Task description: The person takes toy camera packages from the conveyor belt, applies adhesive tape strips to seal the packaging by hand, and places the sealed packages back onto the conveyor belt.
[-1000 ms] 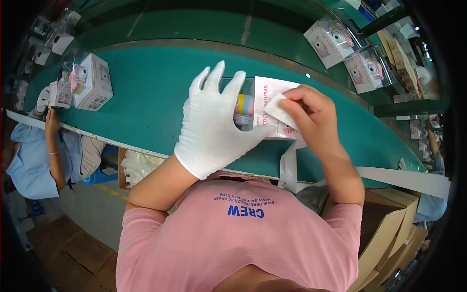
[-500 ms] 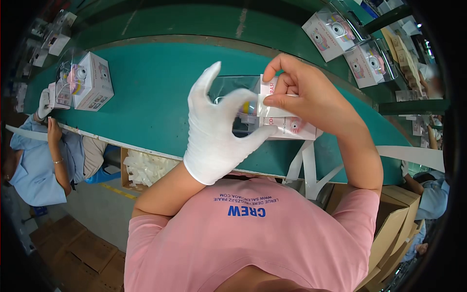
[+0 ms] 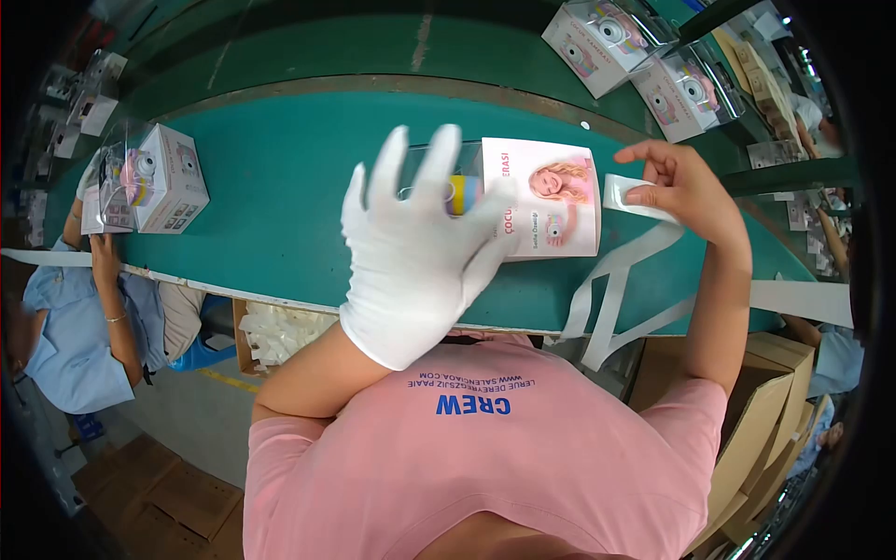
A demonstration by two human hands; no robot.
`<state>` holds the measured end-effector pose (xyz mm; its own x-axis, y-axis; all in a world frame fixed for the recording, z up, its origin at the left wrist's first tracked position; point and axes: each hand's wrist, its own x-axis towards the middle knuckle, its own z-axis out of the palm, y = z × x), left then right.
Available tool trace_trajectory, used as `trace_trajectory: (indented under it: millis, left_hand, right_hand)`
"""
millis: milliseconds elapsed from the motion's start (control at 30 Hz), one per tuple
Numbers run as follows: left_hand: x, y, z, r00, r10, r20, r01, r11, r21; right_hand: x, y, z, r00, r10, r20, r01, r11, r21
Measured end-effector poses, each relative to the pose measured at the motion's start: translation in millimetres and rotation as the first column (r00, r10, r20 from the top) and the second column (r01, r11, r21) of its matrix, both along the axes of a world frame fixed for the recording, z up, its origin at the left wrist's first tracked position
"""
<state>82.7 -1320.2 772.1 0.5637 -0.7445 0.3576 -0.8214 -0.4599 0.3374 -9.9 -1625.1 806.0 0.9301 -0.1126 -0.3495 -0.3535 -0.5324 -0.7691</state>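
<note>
A white printed carton [image 3: 569, 210] with pink lettering lies on the green table in front of me. Its clear plastic part at the left shows a toy camera [image 3: 457, 195] with yellow and blue on it, mostly covered by my hand. My left hand [image 3: 420, 247], in a white glove, is over that end with fingers spread, its thumb by the carton's printed side; I cannot tell how firmly it touches. Bare and to the right of the carton, my right hand [image 3: 686, 191] pinches the end of a white strip [image 3: 644, 245], which hangs in folds over the table edge.
Another boxed toy camera [image 3: 168, 182] stands at the left, near a co-worker in blue [image 3: 79, 317]. Two more boxes [image 3: 597, 47] sit at the back right. Below the table edge are a carton of whitish pieces [image 3: 280, 334] and open cardboard boxes [image 3: 747, 401].
My right hand has moved right, off the carton, with the strip end in its fingers. The carton's printed side shows more fully. My left hand's fingers have spread and shifted.
</note>
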Motion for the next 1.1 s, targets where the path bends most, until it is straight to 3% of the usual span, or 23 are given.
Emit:
trace_trajectory:
  millis: [67,133,167,233,267,400,433,567,600,667,733,767,900,933,1067,1100]
  left_hand:
    - [1.0,-6.2,6.7,0.989,-0.14,0.038,0.135,0.985,0.109]
    - [8.0,-2.9,9.2,0.982,-0.181,0.046,0.178,0.982,0.06]
    - [18.7,2.2,6.3,0.983,-0.18,0.048,0.177,0.982,0.059]
    - [41.6,14.6,-8.3,0.988,-0.144,0.054,0.147,0.988,-0.054]
    - [43.3,18.9,-12.0,0.988,-0.14,0.059,0.144,0.988,-0.053]
    - [44.2,29.8,-27.8,0.889,-0.129,-0.44,0.016,0.968,-0.252]
    - [42.0,33.3,-30.8,0.819,-0.142,-0.556,-0.03,0.957,-0.288]
    - [19.8,48.6,-32.7,0.409,-0.238,-0.881,-0.262,0.894,-0.363]
    - [27.0,49.4,-31.0,0.414,-0.241,-0.878,-0.265,0.891,-0.369]
    - [41.2,48.7,-27.4,0.282,-0.368,-0.886,-0.237,0.868,-0.436]
    - [52.7,44.0,-24.9,0.131,-0.482,-0.867,-0.204,0.842,-0.499]
    - [56.8,41.0,-24.3,0.051,-0.529,-0.847,-0.191,0.828,-0.528]
    - [58.1,34.1,-25.7,-0.274,-0.657,-0.702,-0.188,0.753,-0.631]
    - [57.4,32.6,-26.6,-0.27,-0.661,-0.701,-0.186,0.75,-0.635]
    - [52.4,28.6,-39.4,0.136,-0.696,-0.705,-0.128,0.693,-0.709]
    - [52.6,29.4,-43.5,0.133,-0.697,-0.705,-0.118,0.695,-0.709]
  right_hand:
    - [-19.0,-18.7,-23.9,0.995,-0.094,-0.035,0.097,0.989,0.115]
    - [-33.4,-39.0,-72.7,0.98,-0.19,-0.065,0.201,0.913,0.355]
    - [-33.8,-31.4,-78.3,0.98,-0.189,-0.064,0.199,0.914,0.354]
    - [-35.8,-7.6,-87.2,0.891,-0.392,-0.228,0.444,0.649,0.617]
    - [-38.6,-5.6,-100.7,0.887,-0.384,-0.257,0.449,0.585,0.675]
    - [-39.7,25.3,-106.1,0.837,-0.43,-0.338,0.515,0.41,0.753]
    - [-41.4,36.2,-101.3,0.837,-0.428,-0.34,0.515,0.41,0.753]
    - [-49.5,74.1,-76.5,0.869,-0.492,0.059,0.359,0.707,0.609]
    - [-51.7,79.6,-73.9,0.871,-0.487,0.066,0.353,0.712,0.607]
    - [-57.5,90.3,-70.4,0.804,-0.348,0.482,0.169,0.911,0.376]
    - [-63.4,93.8,-70.4,0.619,-0.09,0.78,0.081,0.995,0.05]
    - [-66.2,88.7,-75.3,0.616,-0.094,0.782,0.09,0.995,0.049]
    - [-86.6,47.8,-107.9,0.822,-0.001,0.569,-0.007,1.0,0.011]
    - [-88.1,43.7,-102.6,0.82,0.003,0.573,-0.008,1.0,0.007]
    - [-93.5,40.7,-55.1,0.703,0.121,0.701,-0.116,0.992,-0.055]
    - [-93.4,41.7,-45.7,0.701,0.113,0.704,-0.106,0.993,-0.054]
